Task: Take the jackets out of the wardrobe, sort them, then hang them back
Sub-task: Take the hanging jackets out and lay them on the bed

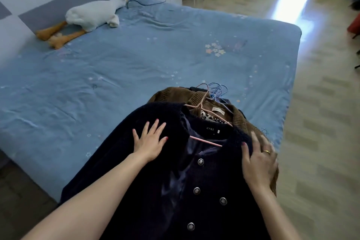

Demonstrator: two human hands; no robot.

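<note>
1. Navy wool, thick and nubbly, lies under both palms. The left hand (151,141) is spread flat with fingers straight on one shoulder of the navy jacket (175,181), pressing and gripping nothing.
2. The right hand (259,161) rests at the other shoulder, fingers loosely bent over the edge where navy meets brown. It looks more like a press than a pinch, though blur makes the fingertips hard to read.
3. The navy jacket sits on top of a pile at the near corner of the bed (175,54), its lower part hanging off towards the person, with a pink hanger (206,142) still inside the neck.
4. Beneath it lies a brown corduroy jacket (196,99) on its own hanger, and more hangers (216,89), pink and blue, poke out past the collars.
5. I'd judge the navy one soft and limp but fairly heavy, with a slick lining likely to slide off the hanger. It is best lifted by the hanger hook or both shoulders, not by the buttoned front.
6. Further off, a stuffed goose (91,15) rests near the headboard.
</note>
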